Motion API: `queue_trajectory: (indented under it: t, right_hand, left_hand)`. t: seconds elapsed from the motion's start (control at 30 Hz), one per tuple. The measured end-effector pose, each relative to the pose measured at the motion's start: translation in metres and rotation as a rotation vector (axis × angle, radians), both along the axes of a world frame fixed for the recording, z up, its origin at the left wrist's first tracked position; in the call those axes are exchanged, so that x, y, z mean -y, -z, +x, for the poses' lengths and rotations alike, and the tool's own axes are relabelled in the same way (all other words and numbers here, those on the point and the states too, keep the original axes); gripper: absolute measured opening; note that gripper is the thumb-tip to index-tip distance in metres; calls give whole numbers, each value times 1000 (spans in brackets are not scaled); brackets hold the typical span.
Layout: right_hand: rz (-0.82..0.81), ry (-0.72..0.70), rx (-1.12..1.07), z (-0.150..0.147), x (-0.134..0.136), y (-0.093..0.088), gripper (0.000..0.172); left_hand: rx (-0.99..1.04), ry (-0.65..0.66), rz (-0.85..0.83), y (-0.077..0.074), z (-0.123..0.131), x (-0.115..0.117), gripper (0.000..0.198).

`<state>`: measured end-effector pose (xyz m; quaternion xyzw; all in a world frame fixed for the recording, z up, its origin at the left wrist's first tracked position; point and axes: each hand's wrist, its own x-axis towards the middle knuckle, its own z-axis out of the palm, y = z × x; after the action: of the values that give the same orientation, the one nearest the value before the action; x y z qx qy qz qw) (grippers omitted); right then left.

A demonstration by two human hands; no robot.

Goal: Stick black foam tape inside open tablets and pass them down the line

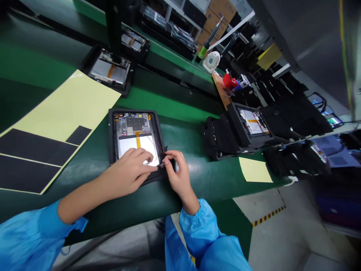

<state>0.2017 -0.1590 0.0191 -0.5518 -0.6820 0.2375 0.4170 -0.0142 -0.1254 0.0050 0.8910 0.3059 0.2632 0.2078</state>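
Observation:
An opened tablet-like device (128, 143) lies in a black frame (111, 131) on the green bench, its circuit board (137, 124), white battery (124, 143) and orange ribbon cable (138, 140) exposed. My left hand (131, 169) rests across its lower part, fingers curled, with fingertips at the lower right corner; whatever they pinch is hidden. At the frame's right edge, my right hand (179, 173) has thumb and index finger pinched on a small dark part (162, 165). Thin red wires (158, 145) run along the inside near those fingers.
At left lies a yellow sheet (76, 94) with black adhesive pieces (36, 146). More opened devices (109, 71) stand behind. Stacked black cases (222, 137) and another opened device (252, 122) are at right, near a yellow paper (255, 170). A small white fan (211, 61) stands farther back.

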Motion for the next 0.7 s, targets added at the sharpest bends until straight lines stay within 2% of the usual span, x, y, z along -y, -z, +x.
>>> queue_trajectory:
  t: [0.13, 0.27, 0.43, 0.57, 0.7]
  right_hand:
    - [-11, 154, -11, -13, 9, 7, 14]
    - [4, 190, 41, -31, 13, 10, 18]
    - [54, 121, 120, -31, 18, 14, 26]
    - [99, -9, 188, -23, 16, 14, 33]
    - [85, -88, 291, -20, 14, 12, 36]
  left_hand:
    - [-33, 29, 90, -2, -10, -8, 34]
    - [-5, 41, 118, 0, -20, -15, 34]
    - [-38, 38, 118, 6, -24, -16, 39]
    - [-79, 49, 64, 6, -23, -16, 40]
    - [-79, 60, 184, 7, -23, -14, 41]
